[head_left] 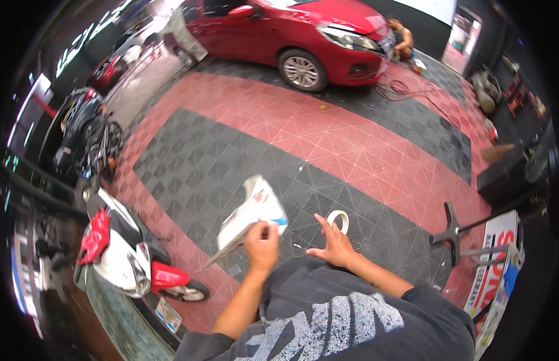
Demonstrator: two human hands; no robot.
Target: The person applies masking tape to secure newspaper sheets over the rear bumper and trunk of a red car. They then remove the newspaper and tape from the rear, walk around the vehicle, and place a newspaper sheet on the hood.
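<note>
My left hand (pixel 262 243) pinches the edge of a crumpled white printed sheet (pixel 246 218), which looks like newspaper. The sheet hangs out to the left and is slightly blurred. A patch of blue (pixel 280 222) shows on it beside my fingers. To the right, my right hand (pixel 336 245) has its thumb and index finger spread apart. A cream roll of masking tape (pixel 344 224) sits upright against its other fingers, apparently hooked on them; just how they grip it is hidden.
A red car (pixel 291 42) stands across the far side, with a person (pixel 403 39) crouched by its front. A red hose (pixel 412 90) lies coiled there. At left are a red-and-white scooter (pixel 126 259) and a motorcycle (pixel 90 132); at right, a black metal stand (pixel 451 234).
</note>
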